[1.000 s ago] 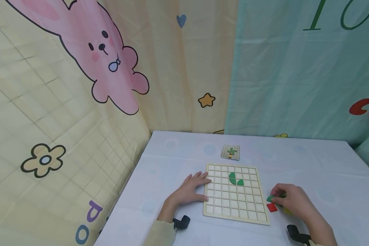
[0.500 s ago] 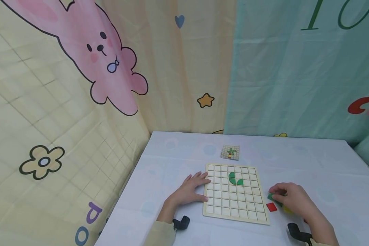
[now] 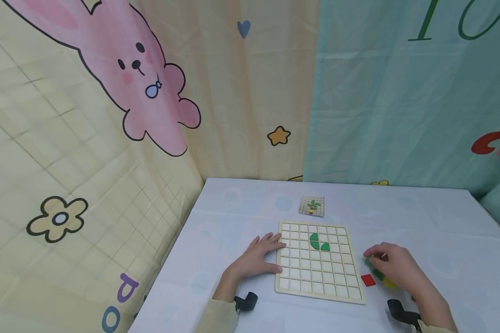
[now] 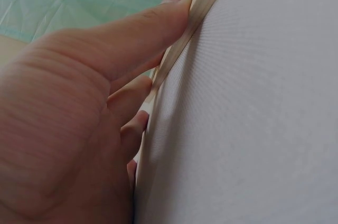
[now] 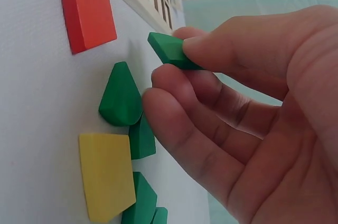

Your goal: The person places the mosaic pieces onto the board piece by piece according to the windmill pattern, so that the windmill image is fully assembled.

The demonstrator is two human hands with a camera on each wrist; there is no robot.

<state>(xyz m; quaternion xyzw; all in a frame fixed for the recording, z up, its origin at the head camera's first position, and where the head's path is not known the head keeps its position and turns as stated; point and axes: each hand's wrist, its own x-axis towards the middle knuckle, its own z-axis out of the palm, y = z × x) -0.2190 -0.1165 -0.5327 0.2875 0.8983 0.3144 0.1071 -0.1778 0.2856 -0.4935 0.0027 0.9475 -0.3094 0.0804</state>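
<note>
My left hand (image 3: 256, 256) rests at the left edge of a wooden grid board (image 3: 304, 266), thumb and fingertips touching its rim with the fingers spread. In the left wrist view the thumb (image 4: 153, 20) lies against the board's side. Three green quarter-round pieces (image 3: 314, 243) sit in cells of the board's upper middle. Right of the board, my right hand (image 3: 393, 263) pinches a small green block (image 5: 171, 52) between thumb and fingers, above the table. Below it lie a green quarter-round block (image 5: 120, 97), a red square block (image 5: 90, 12), a yellow block (image 5: 107, 176) and several more green ones.
A small pattern card (image 3: 312, 206), printed with a green, yellow and red figure on a grid, lies behind the board. The white table (image 3: 241, 203) meets patterned curtains (image 3: 254, 92) at its far edge. A dark strap mount (image 3: 402, 313) is on each wrist.
My right hand has risen slightly from the loose pieces with a green block pinched in it, uncovering more of the green and yellow blocks. The left hand and the board stay in place.
</note>
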